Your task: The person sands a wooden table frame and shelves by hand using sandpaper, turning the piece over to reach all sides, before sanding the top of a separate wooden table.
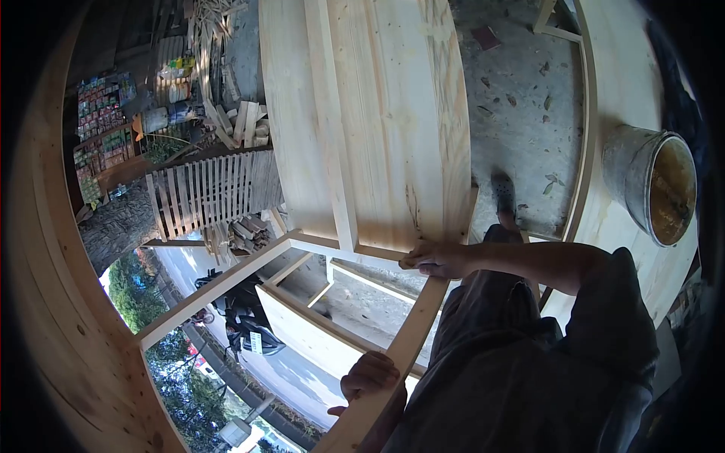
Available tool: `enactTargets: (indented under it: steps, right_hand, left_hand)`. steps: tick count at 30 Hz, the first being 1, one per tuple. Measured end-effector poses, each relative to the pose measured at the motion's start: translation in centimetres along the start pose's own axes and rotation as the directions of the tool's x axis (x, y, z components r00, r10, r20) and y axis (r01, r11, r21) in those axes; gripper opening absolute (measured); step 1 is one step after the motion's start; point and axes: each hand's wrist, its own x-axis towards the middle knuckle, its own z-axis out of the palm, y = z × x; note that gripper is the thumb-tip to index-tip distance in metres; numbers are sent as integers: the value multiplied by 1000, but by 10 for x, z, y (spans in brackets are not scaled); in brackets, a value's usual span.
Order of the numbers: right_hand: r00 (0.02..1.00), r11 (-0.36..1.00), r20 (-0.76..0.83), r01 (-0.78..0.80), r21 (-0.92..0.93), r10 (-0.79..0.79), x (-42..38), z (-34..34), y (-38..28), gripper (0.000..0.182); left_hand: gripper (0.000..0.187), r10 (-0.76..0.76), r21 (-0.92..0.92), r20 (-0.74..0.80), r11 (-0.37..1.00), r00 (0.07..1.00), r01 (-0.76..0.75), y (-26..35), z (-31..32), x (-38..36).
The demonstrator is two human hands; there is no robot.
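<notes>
Dark shirt (521,385) — gripped beam (408,334); bucket (629,174), brown inside

The wooden rail (417,325) looks smooth and matt (the panel (385,113), streaked wood).

This looks to me like a woodworking workshop, open to the street. A wide, pale, knotty wooden panel (385,128) and a pale frame of square-edged wooden bars (414,325) fill the middle, with bare grey concrete floor (529,132) around, littered with small dry leaves (512,99). Chunky wood offcuts (245,124) lie heaped beside a weathered slatted wooden rack (215,190). Beyond the frame, a black motorbike (245,311) stands by a grey paved road (294,370) and leafy green trees (198,404).
</notes>
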Motion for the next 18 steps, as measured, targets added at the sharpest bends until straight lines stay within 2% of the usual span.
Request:
enactTargets:
  steps: [1, 2, 3, 4, 5, 8, 9, 11, 14, 16, 17, 18]
  right_hand:
    - [999, 998, -3, -49, -48, 49, 8, 4, -2, 42]
    - [995, 990, -3, -103, -102, 103, 14, 7, -7, 43]
    - [987, 955, -118, 70, -290, -108, 50, 36, 23, 40]
    - [1000, 921, 1, 0, -389, 0, 83, 16, -8, 35]
    - [982, 976, -178, 31, -215, -70, 123, 61, 45, 30]
    - [961, 882, -131, 162, -442, -242, 108, 46, 37, 30]
    - [994, 986, -56, 89, -141, -98, 70, 28, 18, 31]
    - [999, 962, -6, -35, -270, 35, -2, 0, -9, 36]
    - [970, 991, -214, -95, 94, 114, -10, 31, 18, 33]
    - [995, 954, -94, 13, -300, -43, 53, 25, 8, 33]
    - [979, 944, -190, 14, -329, -80, 97, 44, 21, 35]
    - [991, 917, -73, -133, -376, 114, 130, 43, 13, 35]
  left_hand:
    - [79, -15, -6, -99, 1000, 995, 14, 2, 10, -4]
    - [79, -36, 11, -117, 999, 992, 37, 8, 11, -6]
    - [79, -44, 15, -136, 999, 990, 46, 8, 13, -6]
    - [78, -50, 17, -155, 998, 987, 53, 5, 16, -5]
    - [77, -41, 40, -148, 998, 988, 47, 6, 18, -3]
    - [77, -35, 35, -128, 999, 991, 40, 3, 13, -6]
    - [77, -44, 32, -128, 998, 991, 49, 6, 12, -8]
    - [77, -32, 23, -135, 999, 990, 36, 3, 14, -5]
    - [77, -62, 56, -213, 996, 975, 76, 9, 25, -3]
    - [77, -48, 8, -193, 999, 980, 50, 4, 24, 0]
    - [77, -46, 1, -194, 999, 980, 47, 4, 23, 0]
    - [78, -50, -1, -199, 999, 979, 51, 6, 22, -4]
